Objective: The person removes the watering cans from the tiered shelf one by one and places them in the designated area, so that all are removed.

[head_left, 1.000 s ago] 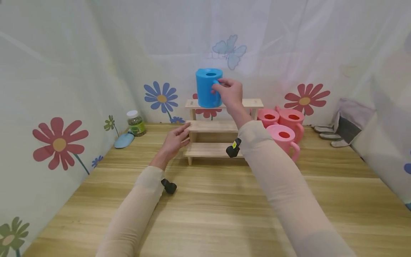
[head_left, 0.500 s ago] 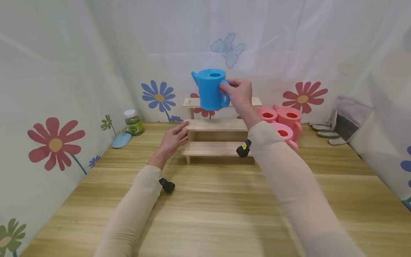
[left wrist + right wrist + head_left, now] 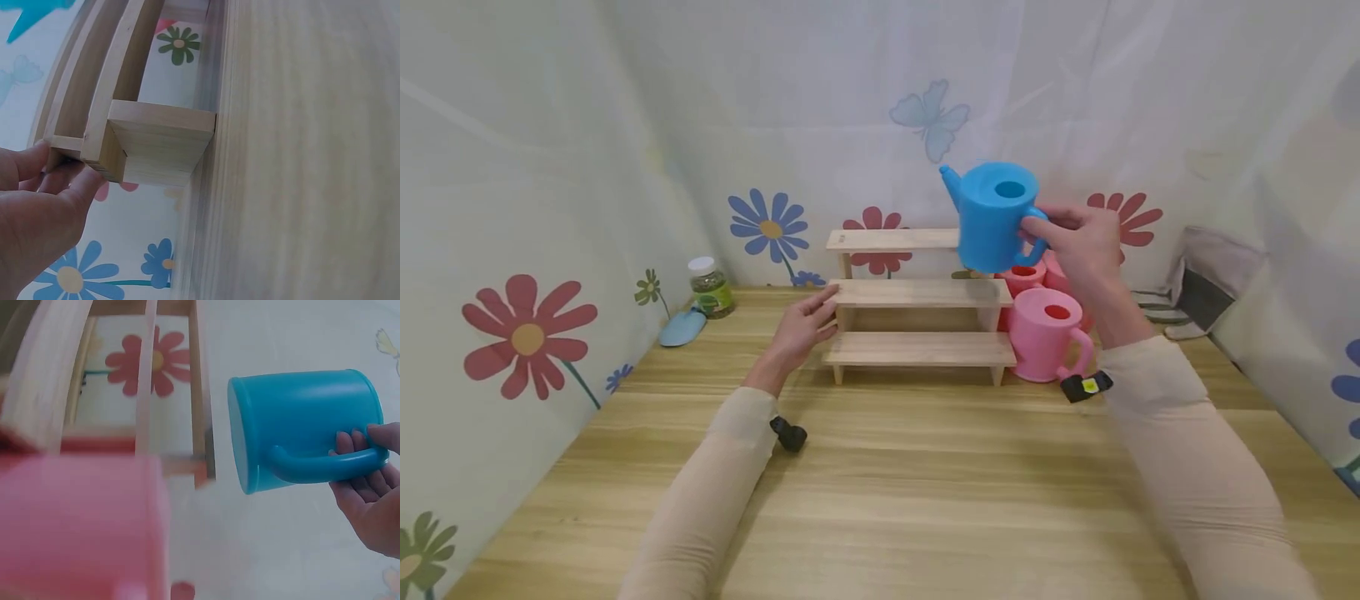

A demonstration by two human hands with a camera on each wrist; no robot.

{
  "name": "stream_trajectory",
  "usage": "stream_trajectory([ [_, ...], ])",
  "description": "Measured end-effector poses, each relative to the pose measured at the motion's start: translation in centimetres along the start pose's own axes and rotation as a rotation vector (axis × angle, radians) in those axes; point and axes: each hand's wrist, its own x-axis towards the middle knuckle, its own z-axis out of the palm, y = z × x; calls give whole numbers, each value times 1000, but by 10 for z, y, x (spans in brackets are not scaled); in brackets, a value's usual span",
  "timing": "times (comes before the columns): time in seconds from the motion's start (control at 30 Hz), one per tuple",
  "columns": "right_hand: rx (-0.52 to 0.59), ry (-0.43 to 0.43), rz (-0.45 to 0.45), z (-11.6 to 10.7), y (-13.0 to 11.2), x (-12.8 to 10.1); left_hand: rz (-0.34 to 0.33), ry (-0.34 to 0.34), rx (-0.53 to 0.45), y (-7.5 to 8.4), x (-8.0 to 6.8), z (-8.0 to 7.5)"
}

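My right hand (image 3: 1086, 246) holds a blue watering can (image 3: 996, 221) by its handle. The can is raised in the air, upright, its spout toward the left. It is in front of the right end of a three-tier wooden shelf (image 3: 917, 292). In the right wrist view, fingers curl through the can's handle (image 3: 325, 467). My left hand (image 3: 801, 329) grips the left end of the shelf's middle tier. In the left wrist view, its digits straddle the end of the shelf (image 3: 94, 140). A pink watering can (image 3: 1045, 337) stands just right of the shelf.
More pink watering cans (image 3: 1024, 275) stand behind the front one, partly hidden by the blue can and my hand. A lidded jar (image 3: 711, 287) and a light blue oval item (image 3: 682, 327) sit at the back left. Grey fabric (image 3: 1213, 279) lies at the right.
My right hand has carried the blue watering can rightward from above the shelf's middle, also turning it so its spout shows at the left. The left hand stays on the shelf.
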Motion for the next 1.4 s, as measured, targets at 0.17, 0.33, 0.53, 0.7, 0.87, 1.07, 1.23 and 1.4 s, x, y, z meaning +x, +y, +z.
stream_trajectory([
  [0.17,-130,44,24,-47,16,-26,-15,-12,3,-1,0,-1],
  [0.33,-117,56,11,-76,23,-42,-9,-17,-4,-2,1,-2],
  [0.53,-78,21,-19,-108,25,-41,-8,-31,-13,-4,2,-1],
  [0.7,221,-84,-82,-138,37,-33,-15,-29,-10,-5,3,-1],
  [0.87,551,-340,-75,-171,54,-23,-9,-5,-2,-4,4,-2],
  [1.07,500,-442,50,-202,66,-21,1,-7,4,-2,4,-3],
  [1.23,443,-414,133,-211,81,-21,-9,-20,-12,1,3,-3],
  [1.4,349,-429,142,-213,97,-21,-32,-38,-27,8,-4,1],
])
